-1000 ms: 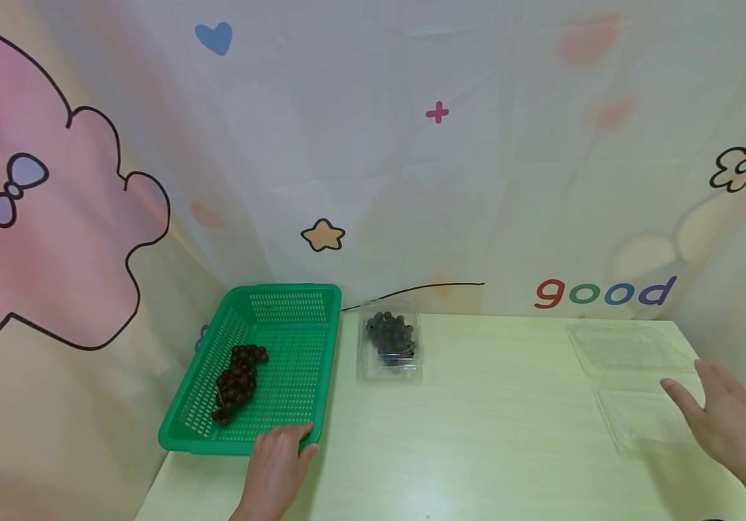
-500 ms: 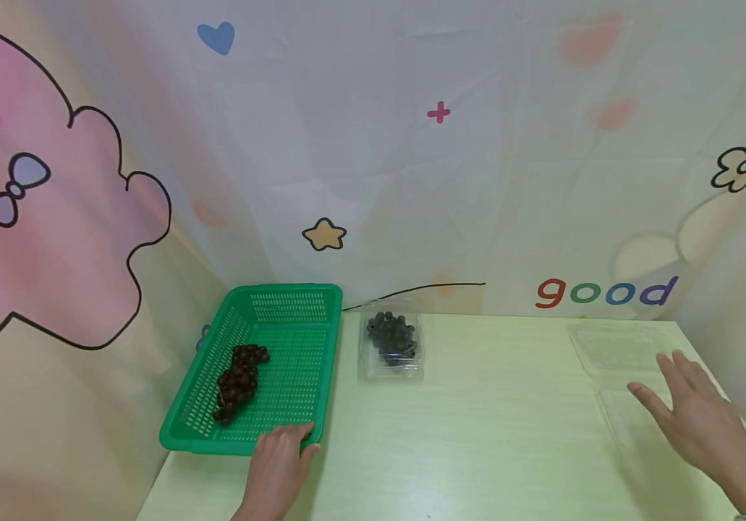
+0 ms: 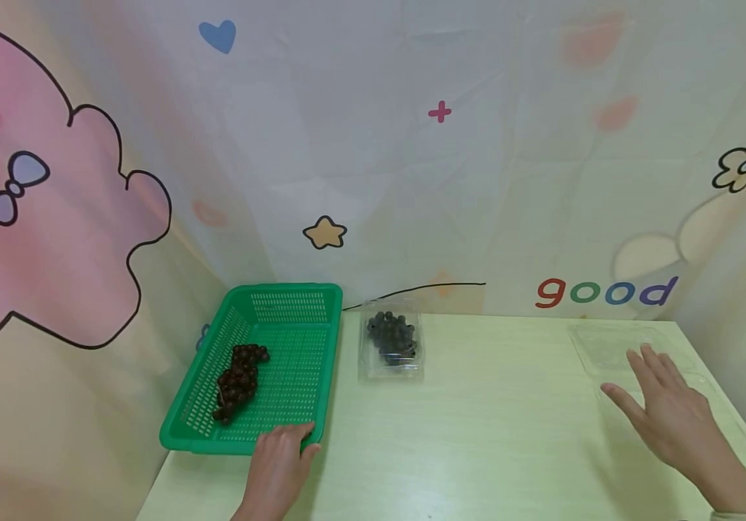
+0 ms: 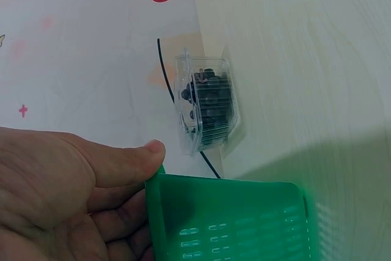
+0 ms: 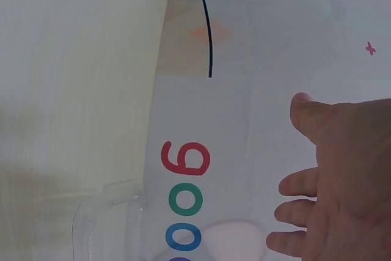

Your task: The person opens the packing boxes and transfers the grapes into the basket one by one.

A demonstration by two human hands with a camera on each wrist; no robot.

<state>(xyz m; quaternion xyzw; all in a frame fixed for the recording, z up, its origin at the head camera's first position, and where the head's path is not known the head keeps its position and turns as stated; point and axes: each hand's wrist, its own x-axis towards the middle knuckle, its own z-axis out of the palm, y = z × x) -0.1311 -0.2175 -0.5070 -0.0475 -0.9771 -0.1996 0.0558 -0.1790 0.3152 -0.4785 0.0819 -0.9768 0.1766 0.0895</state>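
My left hand (image 3: 275, 467) grips the near right corner of a green plastic basket (image 3: 291, 354). In the left wrist view its thumb (image 4: 137, 162) lies on one side of the rim, the other fingers curled on the opposite side. A bunch of dark reddish grapes (image 3: 239, 383) lies inside on the left. Right of the basket stands a clear plastic box (image 3: 391, 371) holding dark grapes (image 3: 388, 336). My right hand (image 3: 679, 427), holding nothing, hovers with fingers extended over an opened, clear plastic container (image 3: 607, 347) at the table's right; hand and forearm hide part of it.
A pale wooden table (image 3: 477, 434) carries everything. Behind it hangs a printed curtain (image 3: 477, 181), which also closes off the left and right sides.
My right hand has moved left, from the right edge of the table to over the clear container. The left hand, basket and boxed grapes stay where they were.
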